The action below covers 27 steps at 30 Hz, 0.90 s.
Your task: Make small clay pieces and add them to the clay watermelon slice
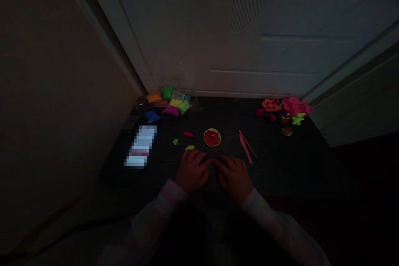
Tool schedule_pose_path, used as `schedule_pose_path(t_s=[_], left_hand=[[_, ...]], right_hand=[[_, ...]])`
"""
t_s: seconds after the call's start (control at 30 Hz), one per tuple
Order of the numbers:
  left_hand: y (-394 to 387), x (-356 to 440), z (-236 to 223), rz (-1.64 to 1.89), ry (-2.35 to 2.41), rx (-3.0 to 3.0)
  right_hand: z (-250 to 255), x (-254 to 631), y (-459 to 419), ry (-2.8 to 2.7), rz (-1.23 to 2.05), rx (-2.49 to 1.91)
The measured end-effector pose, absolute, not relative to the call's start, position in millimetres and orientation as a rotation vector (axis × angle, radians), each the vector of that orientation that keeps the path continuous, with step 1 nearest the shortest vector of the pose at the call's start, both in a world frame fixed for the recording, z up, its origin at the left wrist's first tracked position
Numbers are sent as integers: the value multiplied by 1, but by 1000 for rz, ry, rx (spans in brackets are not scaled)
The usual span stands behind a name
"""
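My left hand (193, 170) and my right hand (235, 176) come together low over the dark table, fingers curled. Their fingertips meet at a small red piece of modelling clay (213, 161), mostly covered by the fingers. Just beyond them lies a round red clay disc (212, 139) with a yellow rim and small bits on top. A pinkish-red clay roll (188, 134), a green clay scrap (176, 141) and a yellow clay scrap (190, 148) are left of the disc. To its right rest a pink plastic knife (245, 148) and a thin pink stick (248, 143).
Bright packs of clay (171, 110) in clear plastic lie at the back left. A lit phone (141, 147), its screen blurred, is at the left. Several coloured clay shapes (293, 106) sit at the back right. A pale door panel (218, 50) rises behind the table (280, 170).
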<state>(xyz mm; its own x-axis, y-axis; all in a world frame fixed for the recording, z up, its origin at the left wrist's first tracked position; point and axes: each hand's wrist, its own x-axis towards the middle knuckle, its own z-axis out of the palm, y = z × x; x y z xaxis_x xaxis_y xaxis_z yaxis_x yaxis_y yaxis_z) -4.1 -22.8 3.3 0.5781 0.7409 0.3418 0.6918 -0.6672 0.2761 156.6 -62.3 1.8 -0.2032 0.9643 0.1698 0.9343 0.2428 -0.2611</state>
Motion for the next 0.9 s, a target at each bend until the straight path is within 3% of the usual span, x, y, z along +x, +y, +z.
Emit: schedule_pose_path(t_s=[0.9], left_hand=[[-22, -5, 2, 694, 1224, 2686]], right_hand=[[-3, 160, -62, -2185, 157, -1715]])
